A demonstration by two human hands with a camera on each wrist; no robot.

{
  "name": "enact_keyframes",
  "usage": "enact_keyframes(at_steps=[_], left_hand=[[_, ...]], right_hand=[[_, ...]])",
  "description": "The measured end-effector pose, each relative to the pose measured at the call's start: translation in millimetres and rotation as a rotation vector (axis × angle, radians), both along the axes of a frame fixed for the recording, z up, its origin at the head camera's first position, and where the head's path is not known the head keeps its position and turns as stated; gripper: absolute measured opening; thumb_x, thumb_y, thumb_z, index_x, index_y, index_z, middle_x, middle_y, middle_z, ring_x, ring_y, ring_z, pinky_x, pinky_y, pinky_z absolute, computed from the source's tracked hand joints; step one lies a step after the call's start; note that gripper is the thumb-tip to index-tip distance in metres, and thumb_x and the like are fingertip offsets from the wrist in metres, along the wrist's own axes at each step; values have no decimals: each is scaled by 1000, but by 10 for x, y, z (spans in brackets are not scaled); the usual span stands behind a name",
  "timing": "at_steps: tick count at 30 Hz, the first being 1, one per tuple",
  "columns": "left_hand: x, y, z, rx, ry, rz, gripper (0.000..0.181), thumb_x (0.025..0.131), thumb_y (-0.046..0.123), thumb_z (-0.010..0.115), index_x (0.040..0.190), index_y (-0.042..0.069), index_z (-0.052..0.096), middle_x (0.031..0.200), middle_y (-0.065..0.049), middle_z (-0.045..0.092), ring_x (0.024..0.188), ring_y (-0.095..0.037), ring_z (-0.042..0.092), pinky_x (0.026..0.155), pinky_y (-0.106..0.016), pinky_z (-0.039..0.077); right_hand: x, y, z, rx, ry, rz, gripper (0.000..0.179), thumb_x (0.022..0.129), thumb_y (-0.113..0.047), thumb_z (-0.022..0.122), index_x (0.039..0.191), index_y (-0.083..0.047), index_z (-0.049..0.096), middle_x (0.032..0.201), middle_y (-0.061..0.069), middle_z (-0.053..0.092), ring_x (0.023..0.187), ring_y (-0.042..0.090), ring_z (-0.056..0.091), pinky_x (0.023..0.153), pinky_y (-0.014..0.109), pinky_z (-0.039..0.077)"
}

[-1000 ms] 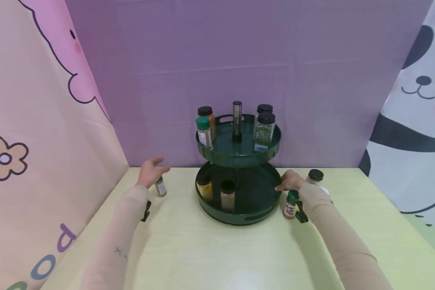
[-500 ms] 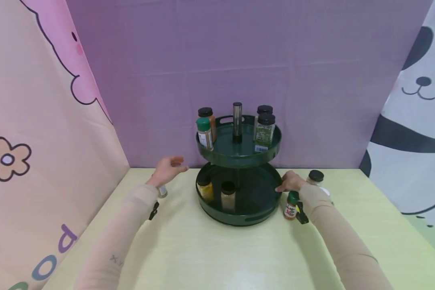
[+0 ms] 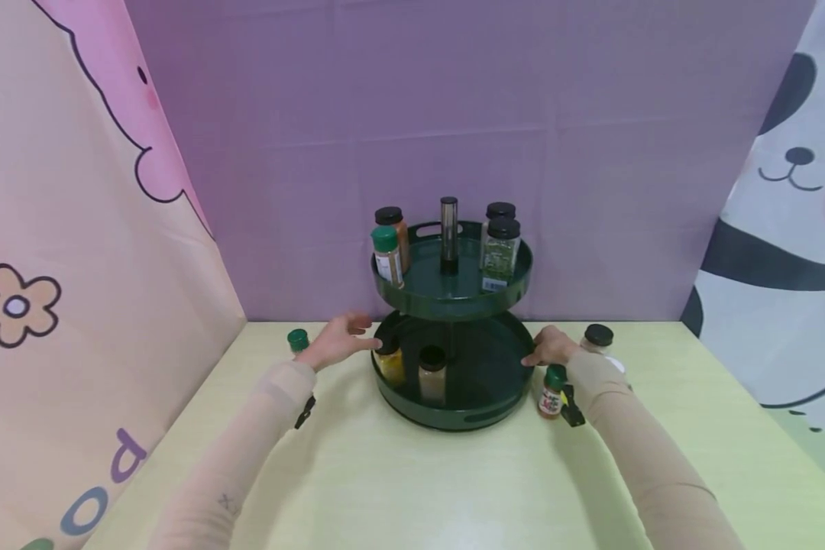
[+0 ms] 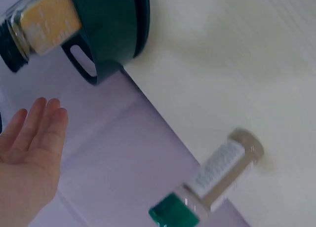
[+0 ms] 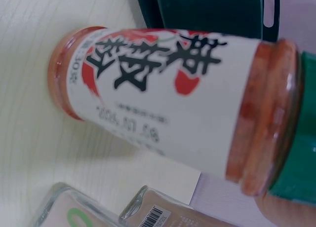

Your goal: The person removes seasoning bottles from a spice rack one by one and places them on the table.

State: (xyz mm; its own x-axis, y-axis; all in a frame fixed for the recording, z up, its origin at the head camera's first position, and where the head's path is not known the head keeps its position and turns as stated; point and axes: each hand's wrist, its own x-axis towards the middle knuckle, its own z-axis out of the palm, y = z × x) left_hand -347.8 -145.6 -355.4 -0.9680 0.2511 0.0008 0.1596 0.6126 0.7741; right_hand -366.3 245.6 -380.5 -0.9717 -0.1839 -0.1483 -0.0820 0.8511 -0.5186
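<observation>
A dark green two-tier turntable (image 3: pixel 426 416) stands near the back of the table. My left hand (image 3: pixel 340 340) is at the left rim of its lower tray, fingers extended and palm bare in the left wrist view. Just beside the fingertips is a black-lidded jar of yellow spice (image 3: pixel 392 368), and a second black-lidded jar (image 3: pixel 432 380) stands to its right. At the opposite side, my right hand (image 3: pixel 552 345) grips the lower tray's rim, thumb over the edge. Below that wrist stands a green-capped jar of red powder (image 5: pixel 163 94), which mostly hides the hand in the right wrist view.
Behind my left wrist stands a green-capped shaker (image 4: pixel 212 175). The upper tray (image 3: pixel 447 305) bears several jars around a metal post (image 3: pixel 449 233). A black-lidded jar (image 3: pixel 597 338) and another container are partly hidden behind my right forearm. A purple cloth (image 3: pixel 282 229) hangs at the table's back edge.
My left hand has moved right, from over the green-capped shaker to the lower tray's left rim. The right hand and the turntable have stayed in place.
</observation>
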Motion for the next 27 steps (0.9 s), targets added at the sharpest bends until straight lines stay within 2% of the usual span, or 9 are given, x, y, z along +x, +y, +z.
enact_keyframes(at_steps=[7, 11, 16, 22, 27], left_hand=[[0, 151, -146, -18, 30, -41, 65, 79, 28, 70, 132, 1, 44, 133, -16, 49, 119, -32, 49, 99, -43, 42], [-7, 197, -188, -58, 59, -52, 68, 78, 27, 71, 133, 0, 43, 133, -17, 49, 117, -32, 50, 99, -43, 42], [-34, 233, -234, -81, 87, -47, 64, 74, 26, 74, 127, 1, 49, 123, -16, 56, 110, -28, 54, 96, -42, 43], [-46, 258, -286, -87, 87, -21, 60, 71, 24, 77, 122, 2, 52, 119, -15, 59, 109, -28, 55, 97, -43, 42], [-44, 270, -332, -86, 124, -19, 57, 68, 21, 79, 117, 1, 56, 113, -15, 62, 105, -28, 57, 95, -42, 44]], right_hand=[[-5, 4, -7, -12, 16, 8, 31, 75, -14, 72, 86, 14, 63, 58, 1, 61, 59, 11, 55, 67, 28, 47], [-3, -8, 0, -17, 10, 6, 37, 75, -13, 72, 93, 18, 61, 60, 3, 63, 62, 13, 56, 73, 33, 49], [9, -13, 24, -2, 7, 4, 46, 76, -13, 72, 102, 22, 56, 69, 12, 66, 69, 17, 59, 82, 41, 49], [22, -19, 32, 2, 7, 5, 38, 77, -14, 71, 95, 18, 60, 69, 13, 66, 65, 15, 59, 74, 35, 50], [17, -20, 18, -2, 6, -2, 32, 77, -14, 71, 88, 15, 62, 66, 10, 65, 61, 13, 56, 68, 32, 49]])
